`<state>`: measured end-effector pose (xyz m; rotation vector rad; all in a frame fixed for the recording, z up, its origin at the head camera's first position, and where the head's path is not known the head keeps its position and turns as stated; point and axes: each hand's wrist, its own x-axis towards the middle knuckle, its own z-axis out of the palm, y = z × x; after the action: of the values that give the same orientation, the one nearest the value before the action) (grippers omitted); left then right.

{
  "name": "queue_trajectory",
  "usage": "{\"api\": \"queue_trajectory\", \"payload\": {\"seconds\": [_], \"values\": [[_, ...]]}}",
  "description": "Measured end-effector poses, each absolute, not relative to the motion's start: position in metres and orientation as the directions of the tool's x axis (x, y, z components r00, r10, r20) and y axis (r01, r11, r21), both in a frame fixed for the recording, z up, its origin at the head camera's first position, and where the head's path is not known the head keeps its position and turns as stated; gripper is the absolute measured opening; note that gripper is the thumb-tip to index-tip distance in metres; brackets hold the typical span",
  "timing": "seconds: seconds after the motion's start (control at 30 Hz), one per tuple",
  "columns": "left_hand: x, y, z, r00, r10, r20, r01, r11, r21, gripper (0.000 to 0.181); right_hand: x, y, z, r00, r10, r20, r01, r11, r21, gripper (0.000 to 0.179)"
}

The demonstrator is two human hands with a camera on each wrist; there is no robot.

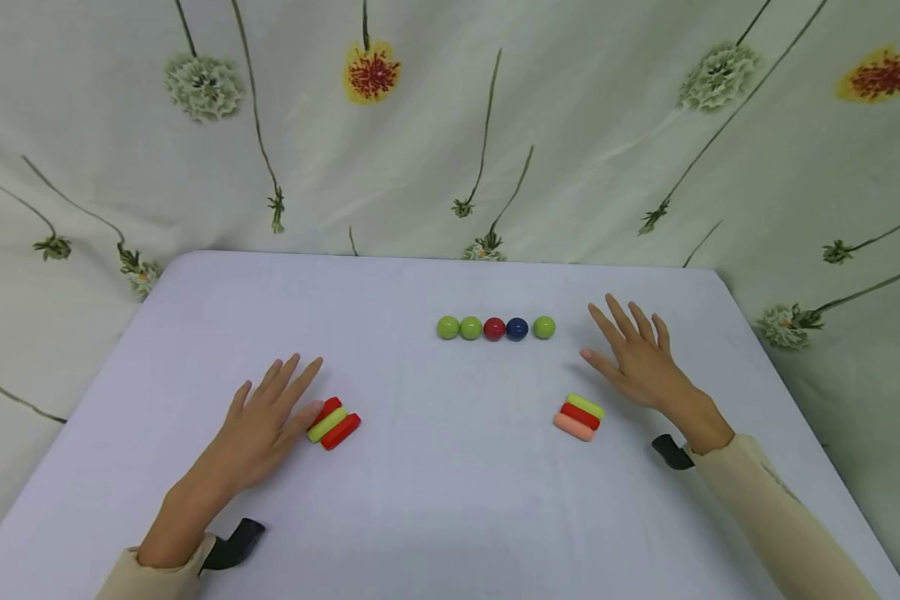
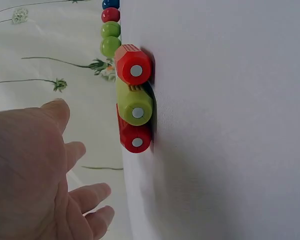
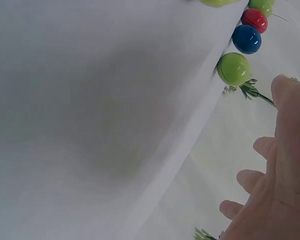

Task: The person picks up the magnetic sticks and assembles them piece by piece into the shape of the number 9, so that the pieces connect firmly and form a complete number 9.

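My left hand [image 1: 260, 433] hovers with fingers spread just left of a bundle of three short rods: a red rod [image 1: 341, 432], a yellow-green rod [image 2: 137, 106] and another red rod [image 2: 135, 137]. Grey round discs mark the rod ends. In the head view the thumb overlaps this bundle. On the other side, my right hand [image 1: 640, 367] is held out flat above the table, fingers apart and holding nothing. Below and left of it lie a yellow rod [image 1: 586, 406], a red rod [image 1: 581, 416] and a pink rod [image 1: 573, 427], side by side.
Toward the back runs a row of glossy balls: two green, a red ball [image 1: 494, 329], a blue ball [image 1: 517, 329], then a green ball [image 1: 544, 327] slightly apart. A white cloth covers the table [image 1: 450, 500]. Behind it hangs a flowered curtain [image 1: 420, 167].
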<state>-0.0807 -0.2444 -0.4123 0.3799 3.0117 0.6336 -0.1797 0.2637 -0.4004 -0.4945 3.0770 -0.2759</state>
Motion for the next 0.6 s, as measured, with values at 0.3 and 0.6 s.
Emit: {"api": "queue_trajectory", "payload": {"seconds": [0.3, 0.6], "values": [[-0.084, -0.247, -0.415, -0.968, 0.25, 0.018, 0.228, 0.849, 0.477, 0.063, -0.192, 0.252, -0.4, -0.946, -0.322, -0.023, -0.313, 0.933, -0.179, 0.074], [-0.085, -0.248, -0.423, -0.955, 0.279, 0.099, 0.282, 0.758, 0.588, 0.054, -0.199, 0.246, -0.401, -0.936, -0.35, -0.045, -0.337, 0.923, -0.186, 0.073]]}}
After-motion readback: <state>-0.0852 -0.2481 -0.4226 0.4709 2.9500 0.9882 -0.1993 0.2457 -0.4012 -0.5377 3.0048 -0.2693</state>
